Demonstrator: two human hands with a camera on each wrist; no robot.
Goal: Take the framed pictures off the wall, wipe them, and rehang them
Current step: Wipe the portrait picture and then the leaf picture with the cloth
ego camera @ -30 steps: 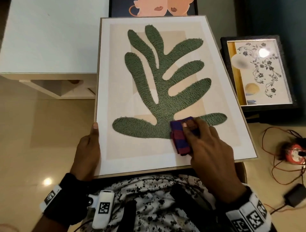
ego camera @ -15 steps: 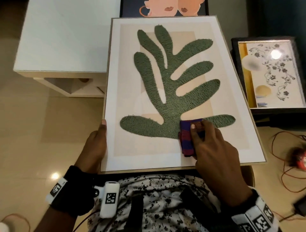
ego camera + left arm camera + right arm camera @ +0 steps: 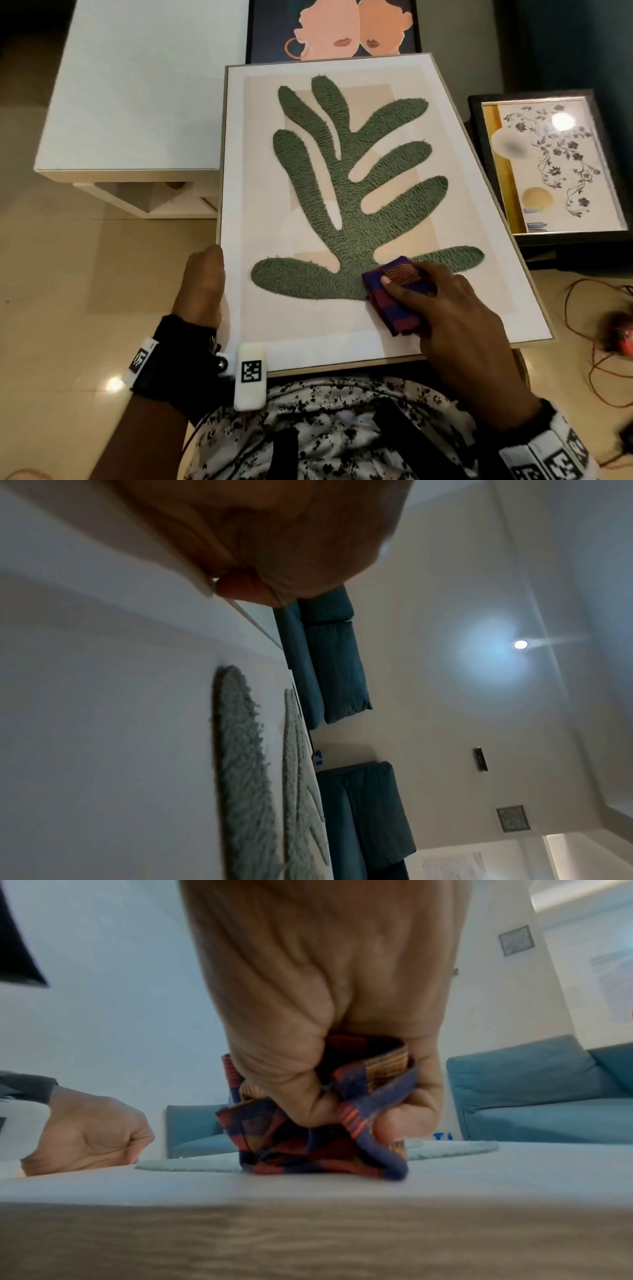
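Note:
A large framed picture (image 3: 260,329) with a green leaf shape lies tilted across my lap, its wooden frame light-coloured. My left hand (image 3: 202,284) grips its left edge, thumb on the front; the left wrist view shows that picture's edge (image 3: 205,588) pinched under my fingers. My right hand (image 3: 445,318) holds a bunched red-and-blue striped cloth (image 3: 390,308) pressed on the glass at the leaf's base. In the right wrist view the fingers curl round the cloth (image 3: 322,1139) on the picture's white mat (image 3: 205,1185).
A black-framed floral picture (image 3: 548,164) lies to the right. Another picture with two faces (image 3: 335,31) stands behind the large one. A white low table (image 3: 137,89) stands at the left. Red cables (image 3: 589,342) trail on the floor at the right.
The cloth and my right hand have stayed near the leaf's base, shifting only slightly. My left hand keeps its hold on the left edge. The view has shifted a little.

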